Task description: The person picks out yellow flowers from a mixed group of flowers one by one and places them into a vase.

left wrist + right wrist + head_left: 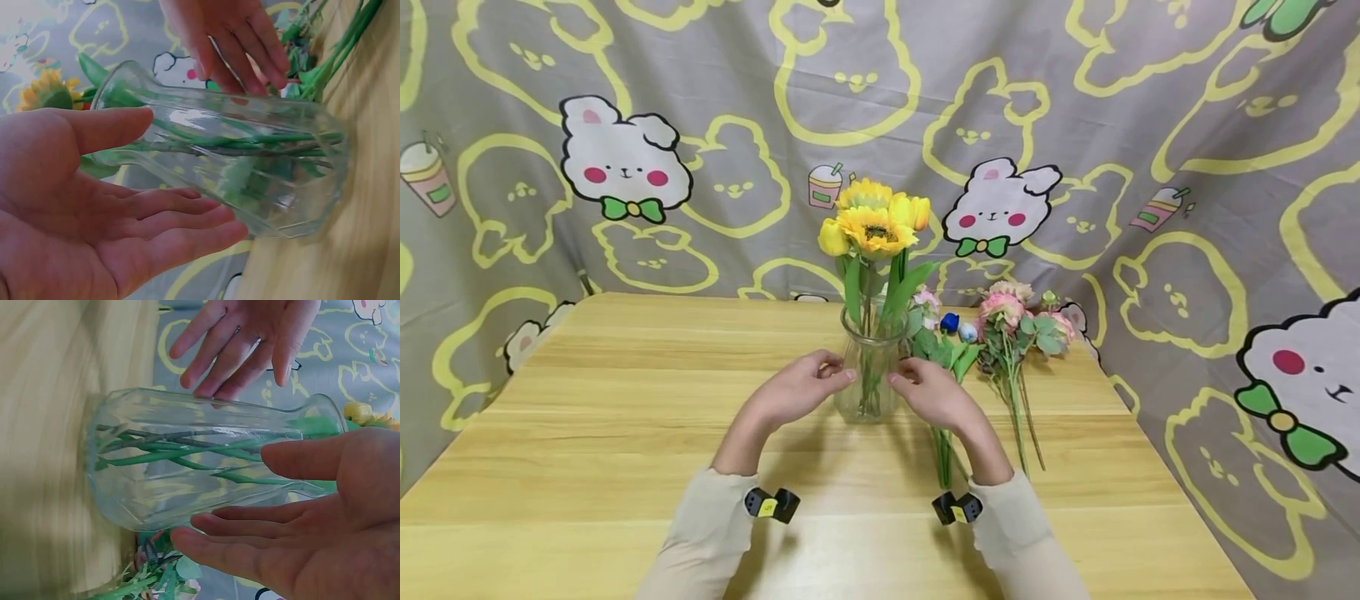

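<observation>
A clear glass vase [848, 402] stands upright on the table, holding yellow sunflowers [877, 232] and yellow tulips [832, 239]. Their green stems [250, 142] cross inside the glass. My left hand [801, 387] is at the vase's left side, thumb apart from the extended fingers. On the opposite side is my right hand [934, 393], its fingers likewise extended, as the right wrist view shows. Both hands flank the glass without curling round it. Whether the fingertips touch it, I cannot tell for certain.
Right of the vase lie pink flowers [1002, 312] on long stems, a dark blue tulip [950, 322] and a pale blue tulip [967, 332]. A patterned grey cloth [730, 267] hangs behind the wooden table [625, 467] and along its sides.
</observation>
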The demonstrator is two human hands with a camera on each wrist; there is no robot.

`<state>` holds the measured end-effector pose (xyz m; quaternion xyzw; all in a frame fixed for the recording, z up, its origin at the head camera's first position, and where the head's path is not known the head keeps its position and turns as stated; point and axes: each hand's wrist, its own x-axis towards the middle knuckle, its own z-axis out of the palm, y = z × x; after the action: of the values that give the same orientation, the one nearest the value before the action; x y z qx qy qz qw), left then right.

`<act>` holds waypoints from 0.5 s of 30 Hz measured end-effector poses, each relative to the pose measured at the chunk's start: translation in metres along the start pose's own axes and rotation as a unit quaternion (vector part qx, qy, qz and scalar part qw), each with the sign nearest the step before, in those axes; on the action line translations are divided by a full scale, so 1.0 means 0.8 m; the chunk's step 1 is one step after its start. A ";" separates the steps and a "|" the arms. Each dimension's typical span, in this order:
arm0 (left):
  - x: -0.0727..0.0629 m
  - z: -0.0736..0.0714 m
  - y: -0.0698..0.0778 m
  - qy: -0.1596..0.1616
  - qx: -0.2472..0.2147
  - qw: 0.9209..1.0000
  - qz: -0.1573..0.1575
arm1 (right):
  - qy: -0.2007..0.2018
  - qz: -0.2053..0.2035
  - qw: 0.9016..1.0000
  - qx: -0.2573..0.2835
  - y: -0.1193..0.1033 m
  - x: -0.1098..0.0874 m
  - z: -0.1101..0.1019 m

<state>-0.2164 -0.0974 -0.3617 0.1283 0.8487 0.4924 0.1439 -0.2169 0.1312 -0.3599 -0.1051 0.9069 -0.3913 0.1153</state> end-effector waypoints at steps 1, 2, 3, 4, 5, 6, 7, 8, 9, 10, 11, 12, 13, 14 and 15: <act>0.001 0.001 -0.002 0.000 -0.017 1.000 0.000 | 0.001 0.001 1.000 0.007 0.002 0.001 0.000; 0.003 0.003 -0.005 -0.001 -0.033 0.999 0.004 | 0.003 0.002 1.000 0.014 0.003 0.002 0.001; 0.006 0.004 -0.007 -0.002 -0.049 0.999 0.009 | 0.006 0.003 1.000 0.022 0.005 0.003 0.001; 0.008 0.006 -0.010 -0.003 -0.063 0.998 0.015 | 0.008 0.004 1.000 0.030 0.007 0.005 0.002; 0.010 0.008 -0.012 -0.002 -0.078 0.997 0.017 | 0.011 0.004 0.999 0.038 0.009 0.006 0.002; 0.012 0.009 -0.014 0.000 -0.085 0.996 0.020 | 0.013 0.005 0.999 0.045 0.012 0.008 0.003; 0.013 0.011 -0.016 0.001 -0.091 0.996 0.024 | 0.016 0.007 0.999 0.052 0.014 0.010 0.004; 0.015 0.013 -0.018 0.003 -0.095 0.995 0.025 | 0.019 0.008 0.998 0.056 0.016 0.011 0.004; 0.016 0.014 -0.019 0.005 -0.099 0.995 0.025 | 0.020 0.008 0.998 0.061 0.019 0.013 0.005; 0.018 0.015 -0.020 0.008 -0.103 0.994 0.023 | 0.020 0.010 0.998 0.067 0.021 0.015 0.005; 0.019 0.016 -0.021 0.009 -0.108 0.994 0.022 | 0.018 0.012 0.997 0.076 0.022 0.016 0.006; 0.020 0.017 -0.022 0.010 -0.114 0.993 0.022 | 0.016 0.014 0.996 0.086 0.024 0.018 0.006; 0.021 0.018 -0.022 0.009 -0.122 0.992 0.023 | 0.013 0.015 0.995 0.097 0.026 0.019 0.007; 0.022 0.018 -0.023 0.008 -0.130 0.991 0.023 | 0.009 0.016 0.994 0.109 0.027 0.020 0.007; 0.023 0.019 -0.024 0.007 -0.135 0.991 0.024 | 0.004 0.017 0.993 0.120 0.029 0.021 0.008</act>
<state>-0.2292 -0.0878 -0.3876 0.1247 0.7721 0.6069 0.1415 -0.2332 0.1376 -0.3832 -0.0734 0.8553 -0.4960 0.1304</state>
